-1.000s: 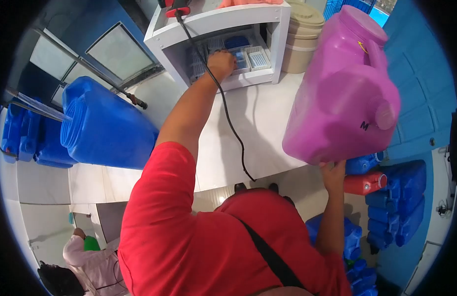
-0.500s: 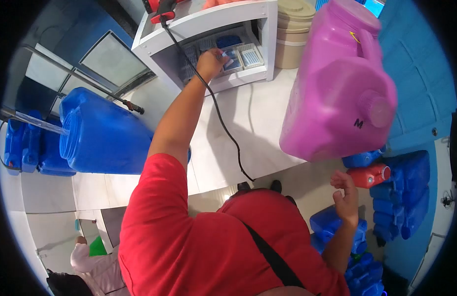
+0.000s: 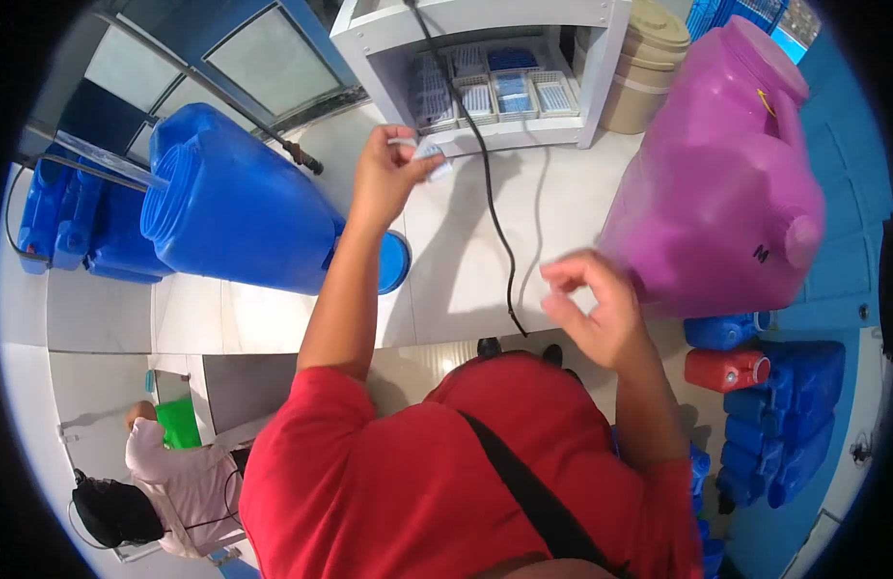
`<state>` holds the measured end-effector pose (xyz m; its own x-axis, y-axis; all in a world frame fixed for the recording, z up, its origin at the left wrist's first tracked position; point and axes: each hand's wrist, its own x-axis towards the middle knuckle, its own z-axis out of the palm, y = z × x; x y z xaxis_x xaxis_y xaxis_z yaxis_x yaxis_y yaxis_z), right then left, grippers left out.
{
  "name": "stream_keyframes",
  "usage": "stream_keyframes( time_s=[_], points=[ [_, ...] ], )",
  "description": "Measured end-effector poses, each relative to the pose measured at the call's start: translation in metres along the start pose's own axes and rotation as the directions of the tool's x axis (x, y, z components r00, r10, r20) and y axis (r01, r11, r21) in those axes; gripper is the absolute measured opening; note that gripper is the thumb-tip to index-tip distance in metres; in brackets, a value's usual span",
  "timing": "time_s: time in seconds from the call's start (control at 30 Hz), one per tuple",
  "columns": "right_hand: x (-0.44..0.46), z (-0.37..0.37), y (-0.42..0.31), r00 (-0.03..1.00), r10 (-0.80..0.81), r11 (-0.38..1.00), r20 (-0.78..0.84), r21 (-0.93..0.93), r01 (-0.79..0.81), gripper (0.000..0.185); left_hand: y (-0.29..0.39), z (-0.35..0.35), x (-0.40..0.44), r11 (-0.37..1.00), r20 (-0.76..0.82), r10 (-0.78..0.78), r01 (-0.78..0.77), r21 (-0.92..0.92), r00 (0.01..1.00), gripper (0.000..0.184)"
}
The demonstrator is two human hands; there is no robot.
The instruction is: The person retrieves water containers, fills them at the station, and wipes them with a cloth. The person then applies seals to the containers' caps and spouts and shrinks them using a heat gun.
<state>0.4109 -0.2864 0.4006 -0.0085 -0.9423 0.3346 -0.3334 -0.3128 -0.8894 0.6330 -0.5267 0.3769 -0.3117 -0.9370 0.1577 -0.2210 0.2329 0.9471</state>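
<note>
Between the thumb and fingers of my left hand (image 3: pixel 386 179) is a small white printed label (image 3: pixel 430 154), held over the counter in front of the white shelf (image 3: pixel 475 19). My right hand (image 3: pixel 596 307) is raised at the counter's front edge, its fingers curled but apart, with nothing in it. Close beside it stands the large purple jug (image 3: pixel 726 203). Small baskets (image 3: pixel 514 94) of labels sit inside the shelf. A black cable (image 3: pixel 492 193) hangs down from the shelf across the counter.
Water runs from a tube into the open blue jug (image 3: pixel 244 207) at left. A blue cap (image 3: pixel 393 262) lies beside it. Beige buckets (image 3: pixel 647 63) stand at back right. Blue containers and a red one (image 3: pixel 726 370) are below right. Another person (image 3: pixel 181 473) is at lower left.
My left hand has come out of the shelf with the label. My right hand has left the purple jug's underside and risen to the counter's edge. The view has shifted.
</note>
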Motion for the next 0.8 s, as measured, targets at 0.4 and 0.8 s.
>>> stream_keyframes(
  time_s=[0.4, 0.8],
  points=[
    [0.09, 0.075, 0.035, 0.958, 0.255, 0.871, 0.132, 0.399, -0.287, 0.018, 0.029, -0.011, -0.075, 0.949, 0.271, 0.008, 0.079, -0.306, 0.963, 0.035],
    [0.076, 0.097, 0.046, 0.869, 0.177, 0.984, -0.461, 0.08, -0.158, 0.011, 0.006, 0.015, -0.071, 0.826, 0.384, -0.168, 0.342, -0.448, 0.908, 0.024]
  ],
)
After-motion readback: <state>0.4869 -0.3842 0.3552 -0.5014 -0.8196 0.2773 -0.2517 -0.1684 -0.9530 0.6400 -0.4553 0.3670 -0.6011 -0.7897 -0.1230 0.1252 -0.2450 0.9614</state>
